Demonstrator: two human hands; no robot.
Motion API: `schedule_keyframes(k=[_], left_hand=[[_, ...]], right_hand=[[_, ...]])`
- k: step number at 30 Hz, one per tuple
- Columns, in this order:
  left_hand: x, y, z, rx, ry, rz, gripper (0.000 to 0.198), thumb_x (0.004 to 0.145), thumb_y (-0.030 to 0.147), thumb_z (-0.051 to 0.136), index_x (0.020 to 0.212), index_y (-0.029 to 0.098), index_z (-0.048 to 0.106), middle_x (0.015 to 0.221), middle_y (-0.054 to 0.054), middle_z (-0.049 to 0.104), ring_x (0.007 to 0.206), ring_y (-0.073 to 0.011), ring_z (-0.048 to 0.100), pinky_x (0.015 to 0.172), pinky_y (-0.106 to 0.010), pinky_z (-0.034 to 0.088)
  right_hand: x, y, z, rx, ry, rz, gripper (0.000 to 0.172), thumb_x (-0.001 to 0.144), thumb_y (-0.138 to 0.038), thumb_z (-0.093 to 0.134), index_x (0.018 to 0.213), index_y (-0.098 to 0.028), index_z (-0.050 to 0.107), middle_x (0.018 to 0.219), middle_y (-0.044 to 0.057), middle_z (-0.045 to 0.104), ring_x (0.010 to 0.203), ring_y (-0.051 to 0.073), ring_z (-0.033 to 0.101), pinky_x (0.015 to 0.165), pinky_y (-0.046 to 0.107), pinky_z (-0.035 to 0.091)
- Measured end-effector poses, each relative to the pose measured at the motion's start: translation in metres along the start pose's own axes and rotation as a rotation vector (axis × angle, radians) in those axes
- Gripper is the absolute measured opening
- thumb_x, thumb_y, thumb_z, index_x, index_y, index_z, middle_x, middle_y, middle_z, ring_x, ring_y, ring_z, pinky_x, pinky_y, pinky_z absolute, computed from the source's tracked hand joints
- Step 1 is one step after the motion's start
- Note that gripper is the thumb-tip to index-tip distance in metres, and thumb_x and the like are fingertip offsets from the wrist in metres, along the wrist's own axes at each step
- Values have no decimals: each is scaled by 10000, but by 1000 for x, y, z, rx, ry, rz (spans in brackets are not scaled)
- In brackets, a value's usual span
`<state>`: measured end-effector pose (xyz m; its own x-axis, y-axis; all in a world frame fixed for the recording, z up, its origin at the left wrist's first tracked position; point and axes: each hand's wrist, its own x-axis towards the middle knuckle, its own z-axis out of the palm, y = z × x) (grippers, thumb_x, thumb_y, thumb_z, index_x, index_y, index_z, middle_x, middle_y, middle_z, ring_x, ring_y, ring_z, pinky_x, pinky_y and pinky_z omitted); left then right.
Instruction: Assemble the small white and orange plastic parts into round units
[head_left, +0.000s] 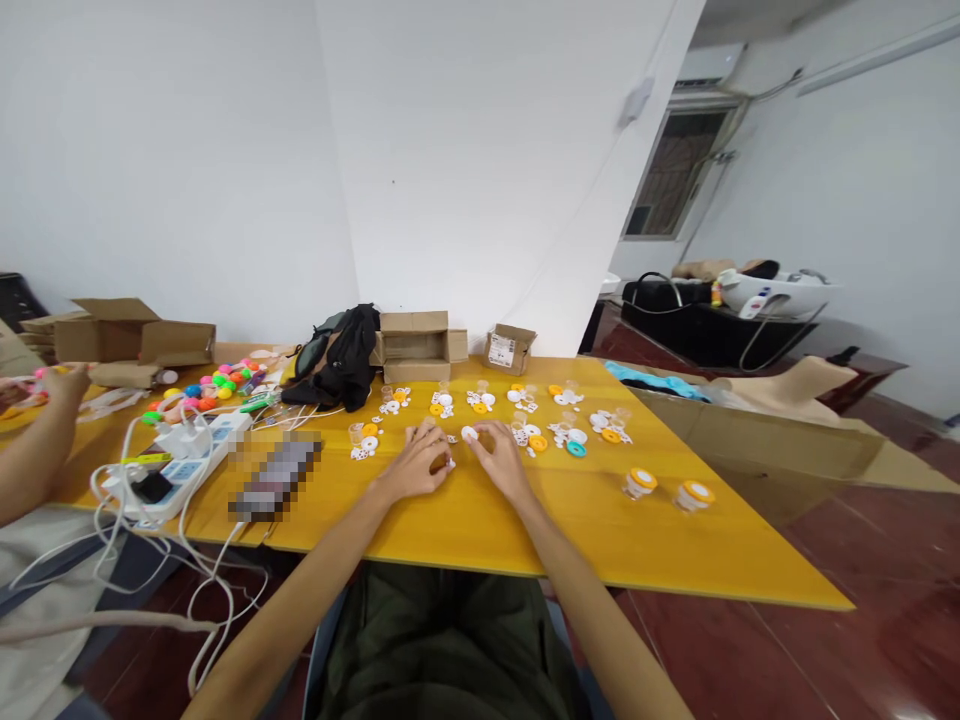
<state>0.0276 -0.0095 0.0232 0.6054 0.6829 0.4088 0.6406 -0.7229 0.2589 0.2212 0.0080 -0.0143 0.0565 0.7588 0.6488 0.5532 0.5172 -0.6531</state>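
Note:
My right hand [501,464] pinches a small white round plastic piece [469,434] between thumb and fingers, just above the yellow table [480,530]. Beside it, my left hand [415,464] is curled with its fingertips close together. A tiny white part [451,463] shows at its thumb tip; its kind is too small to make out. Around both hands lie groups of small parts, each with a clear cup and white pieces, such as a white disc [370,443], an orange ring [537,443] and a teal ring [576,450].
Two orange-lidded clear jars [640,484] stand at the right. To the left are a phone [277,478], a white power strip [217,450] with tangled cables and several colourful balls [225,380]. A black backpack [345,355] and open cardboard box [415,345] sit behind. Another person's arm [52,440] reaches in at far left.

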Motion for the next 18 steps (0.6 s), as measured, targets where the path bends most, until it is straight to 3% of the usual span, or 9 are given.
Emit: schedule_keyframes(k=[7,18], left_hand=[[16,3,13,18,54,9,61,854,196,596,858,232,645,1063,-76,591,1062,-281,465,934,-470,350],[16,1,14,33,59,-51,46,848,220,604,875,229,641,1109,-90,567,1072,-298,451,905,-476,363]], right_hand=[[2,3,1,58,30,49,251,875,-467,581,831,-239,677,908,82,731,912,276,651,852,442,515],[0,2,2,55,16,34,260,874,-477,590,806,-243,680,919,85,736,919,272,653,865,445,518]])
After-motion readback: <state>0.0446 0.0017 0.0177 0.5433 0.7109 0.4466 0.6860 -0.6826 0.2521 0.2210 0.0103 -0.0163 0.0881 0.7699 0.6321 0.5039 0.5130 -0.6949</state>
